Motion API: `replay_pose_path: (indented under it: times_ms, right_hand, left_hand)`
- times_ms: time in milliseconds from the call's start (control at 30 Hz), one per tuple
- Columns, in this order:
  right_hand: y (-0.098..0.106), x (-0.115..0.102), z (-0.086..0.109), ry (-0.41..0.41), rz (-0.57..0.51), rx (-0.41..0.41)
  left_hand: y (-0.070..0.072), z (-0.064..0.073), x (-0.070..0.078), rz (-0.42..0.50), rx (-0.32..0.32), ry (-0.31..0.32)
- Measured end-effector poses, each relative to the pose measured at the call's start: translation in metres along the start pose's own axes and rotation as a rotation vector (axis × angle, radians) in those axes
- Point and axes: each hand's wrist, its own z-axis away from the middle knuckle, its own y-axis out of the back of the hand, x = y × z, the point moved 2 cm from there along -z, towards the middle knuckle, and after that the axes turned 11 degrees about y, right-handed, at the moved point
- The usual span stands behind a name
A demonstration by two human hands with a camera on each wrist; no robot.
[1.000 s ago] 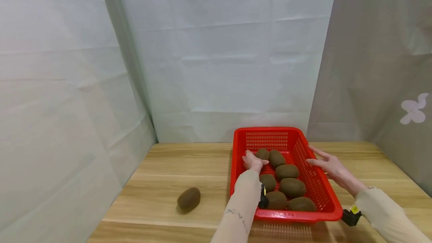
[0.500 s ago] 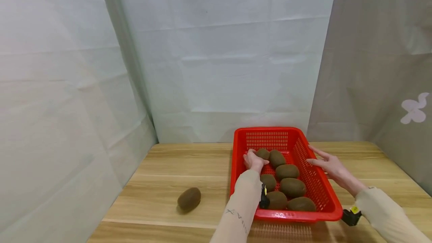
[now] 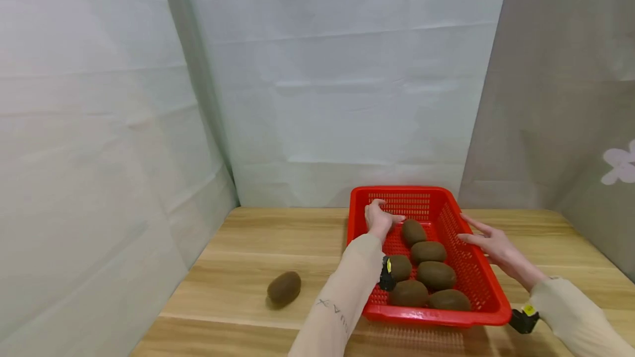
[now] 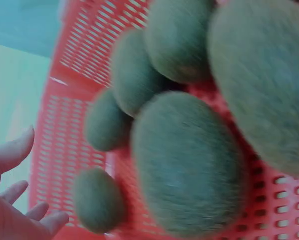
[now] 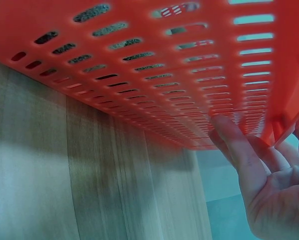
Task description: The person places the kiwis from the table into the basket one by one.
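A red plastic basket (image 3: 397,189) with slotted walls holds several kiwis, such as this kiwi (image 3: 436,275). My left hand (image 3: 380,218) reaches into its far left part, fingers spread and relaxed. In the left wrist view the left hand (image 4: 19,205) is beside a small kiwi (image 4: 97,200) with a gap between them; in the head view it mostly hides that kiwi. On the basket's right side, my right hand (image 3: 496,244) holds the rim, thumb over it. In the right wrist view, fingers (image 5: 234,142) lie against the outside of the slotted wall.
A single kiwi (image 3: 284,288) lies on the wooden table (image 3: 238,269) left of the basket. Pale sheets hang behind (image 3: 327,98) and to the left of the table. A greyish-brown sheet (image 3: 541,125) hangs on the right.
My left hand has moved farther toward the basket's back wall, now covering most of the far left kiwi. The head view has shifted slightly left. The right hand keeps its place on the rim.
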Motion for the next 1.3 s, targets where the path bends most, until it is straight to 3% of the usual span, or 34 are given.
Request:
replay_pose_path:
  times_ms: [167,267,433,567,700,800,1033,1200,1300]
  right_hand:
    - [0.002,-0.001,0.0,-0.001,-0.001,-0.001]
    - [0.001,-0.001,0.0,0.001,-0.001,-0.005]
    - [0.0,0.0,-0.001,-0.003,-0.002,-0.004]
    - [0.002,0.001,0.0,0.001,-0.006,-0.007]
    - [0.006,0.001,0.002,0.007,-0.011,-0.012]
    - [0.008,0.001,0.003,0.0,-0.01,-0.009]
    - [0.013,0.001,0.005,-0.001,-0.004,-0.017]
    - [0.016,0.0,0.005,0.004,-0.007,-0.018]
    - [0.017,0.0,0.005,0.022,-0.012,-0.027]
  left_hand:
    - [0.005,0.005,0.024,0.115,-0.125,-0.056]
    - [0.015,0.009,0.034,0.134,-0.205,-0.087]
    - [0.044,0.007,0.043,0.122,-0.345,-0.14]
    - [0.071,-0.006,0.043,0.125,-0.47,-0.205]
    - [0.096,-0.02,0.032,0.148,-0.579,-0.225]
    - [0.114,-0.027,0.017,0.154,-0.619,-0.214]
    - [0.158,-0.037,-0.019,0.099,-0.628,-0.236]
    - [0.189,-0.044,-0.036,0.1,-0.607,-0.222]
    - [0.207,-0.048,-0.046,0.048,-0.602,-0.246]
